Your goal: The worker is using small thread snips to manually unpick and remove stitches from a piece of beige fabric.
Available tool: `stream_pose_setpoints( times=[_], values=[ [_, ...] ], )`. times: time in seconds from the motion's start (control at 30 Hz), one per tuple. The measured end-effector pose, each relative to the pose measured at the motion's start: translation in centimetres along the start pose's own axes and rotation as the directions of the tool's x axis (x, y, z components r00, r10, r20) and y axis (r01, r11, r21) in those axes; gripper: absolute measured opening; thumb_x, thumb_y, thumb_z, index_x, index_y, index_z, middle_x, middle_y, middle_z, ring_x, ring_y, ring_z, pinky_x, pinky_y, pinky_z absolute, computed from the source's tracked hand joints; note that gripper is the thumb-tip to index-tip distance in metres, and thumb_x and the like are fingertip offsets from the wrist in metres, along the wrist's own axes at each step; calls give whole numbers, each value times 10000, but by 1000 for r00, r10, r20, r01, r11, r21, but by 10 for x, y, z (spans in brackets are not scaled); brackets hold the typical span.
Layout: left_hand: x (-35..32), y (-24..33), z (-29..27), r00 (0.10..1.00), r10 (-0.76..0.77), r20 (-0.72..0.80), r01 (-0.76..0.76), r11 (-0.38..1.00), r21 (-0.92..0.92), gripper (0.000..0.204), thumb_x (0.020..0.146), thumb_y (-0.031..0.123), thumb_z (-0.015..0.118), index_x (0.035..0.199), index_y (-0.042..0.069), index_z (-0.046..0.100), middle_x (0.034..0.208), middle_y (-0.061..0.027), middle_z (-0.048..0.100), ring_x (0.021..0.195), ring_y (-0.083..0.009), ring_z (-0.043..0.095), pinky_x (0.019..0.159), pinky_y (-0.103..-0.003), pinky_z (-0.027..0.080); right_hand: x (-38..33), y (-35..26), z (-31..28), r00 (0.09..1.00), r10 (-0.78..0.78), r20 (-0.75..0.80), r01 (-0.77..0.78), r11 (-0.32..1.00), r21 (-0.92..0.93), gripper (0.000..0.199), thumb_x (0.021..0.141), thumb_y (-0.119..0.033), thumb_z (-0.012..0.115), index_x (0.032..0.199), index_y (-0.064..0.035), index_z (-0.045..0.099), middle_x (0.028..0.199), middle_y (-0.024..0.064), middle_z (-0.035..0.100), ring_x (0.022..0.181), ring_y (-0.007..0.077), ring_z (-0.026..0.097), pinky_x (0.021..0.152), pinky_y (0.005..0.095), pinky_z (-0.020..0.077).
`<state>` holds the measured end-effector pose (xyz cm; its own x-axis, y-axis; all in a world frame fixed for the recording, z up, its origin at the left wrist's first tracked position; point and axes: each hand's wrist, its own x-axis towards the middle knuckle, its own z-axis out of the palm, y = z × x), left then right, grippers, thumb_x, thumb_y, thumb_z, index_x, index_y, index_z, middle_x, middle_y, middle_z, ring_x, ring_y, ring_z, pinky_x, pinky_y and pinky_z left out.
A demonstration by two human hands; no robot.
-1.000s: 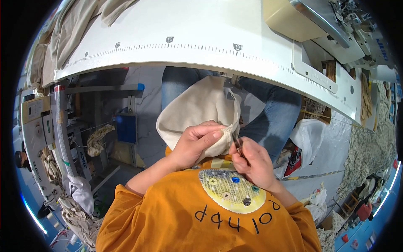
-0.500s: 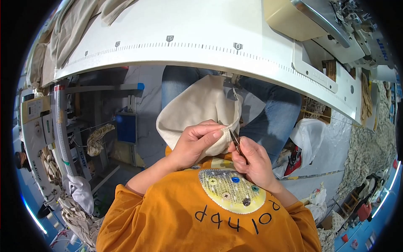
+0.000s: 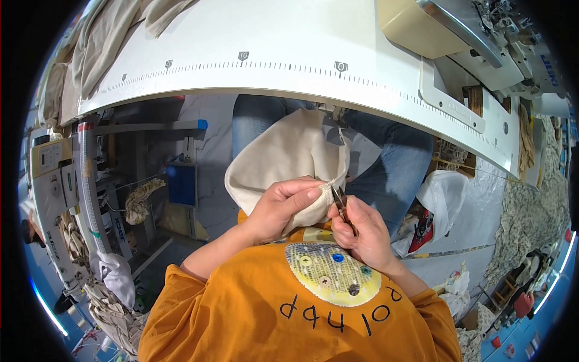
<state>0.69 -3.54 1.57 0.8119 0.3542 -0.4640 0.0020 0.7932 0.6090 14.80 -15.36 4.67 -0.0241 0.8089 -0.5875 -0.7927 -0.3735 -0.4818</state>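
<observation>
one white table point(image 3: 289, 36) stands beyond left grip point(image 3: 278, 208) pinching cloth point(image 3: 277, 151) and right grip point(image 3: 368, 234) pinching snips point(image 3: 341, 205).

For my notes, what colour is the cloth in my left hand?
The cloth is plain pale beige, best seen in the head view.

The white tabletop point(image 3: 289, 36) is brightly lit — the floor point(image 3: 211, 136) beneath dimmer — and straight lines bow rimward.

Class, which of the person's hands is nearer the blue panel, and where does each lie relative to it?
Left. The left hand, pinching beige cloth, lies right of the blue panel; the right hand, holding small snips, lies farther right.
</observation>
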Motion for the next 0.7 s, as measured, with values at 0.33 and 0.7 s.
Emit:
stream_pose_setpoints(
  times=[0.33,0.7],
  values=[
    [1,-12,-8,999,-45,19,46,998,-43,258,905,155,534,1090,-16,587,1000,-61,628,887,-94,581,790,-226,474,2,-1,-6,974,-217,67,204,966,162,321,953,-324,405,855,-26,478,590,-31,374,483,39,283,446,185,217],
    [0,-4,-5,999,-29,-45,27,999,-45,263,906,150,533,1095,-26,583,1005,-70,627,895,-99,575,790,-225,465,19,7,-13,821,-567,68,415,511,-753,302,709,-63,735,927,37,552,790,53,563,704,94,553,611,212,446]
  ],
)
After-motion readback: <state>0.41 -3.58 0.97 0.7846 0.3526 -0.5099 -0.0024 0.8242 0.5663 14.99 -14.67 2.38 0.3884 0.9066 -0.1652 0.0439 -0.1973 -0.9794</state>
